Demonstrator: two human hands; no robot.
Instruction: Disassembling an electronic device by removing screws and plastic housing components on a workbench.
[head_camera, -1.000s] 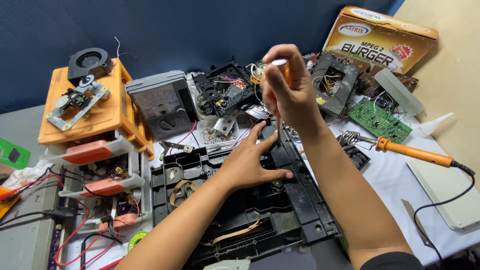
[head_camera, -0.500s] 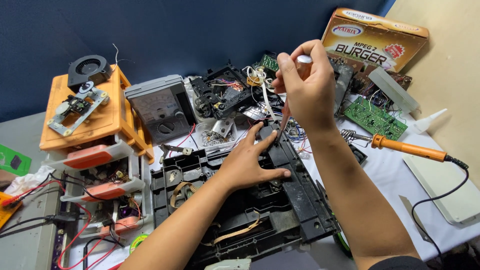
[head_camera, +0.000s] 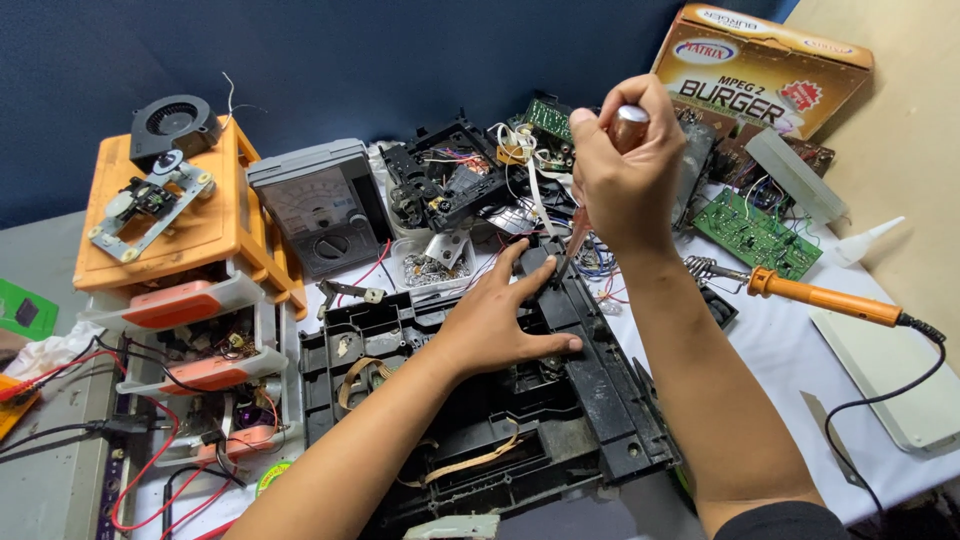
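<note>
My left hand (head_camera: 497, 318) lies flat with fingers spread on a black plastic device chassis (head_camera: 600, 390) in the middle of the bench, pressing it down. My right hand (head_camera: 625, 175) is closed around the handle of a screwdriver (head_camera: 580, 228) held nearly upright. Its tip meets the far edge of the chassis just beyond my left fingertips. A brown flat ribbon cable (head_camera: 470, 462) lies inside the chassis.
An orange-handled soldering iron (head_camera: 820, 297) rests on the white cloth at right. A grey analog multimeter (head_camera: 320, 207), an orange drawer unit (head_camera: 190, 240) with a small fan (head_camera: 175, 122), green circuit boards (head_camera: 757, 233), a cardboard box (head_camera: 765, 65) and loose wires surround the chassis.
My right hand has moved rightward with the screwdriver and set its tip down at the chassis edge. My left hand has stayed flat on the chassis.
</note>
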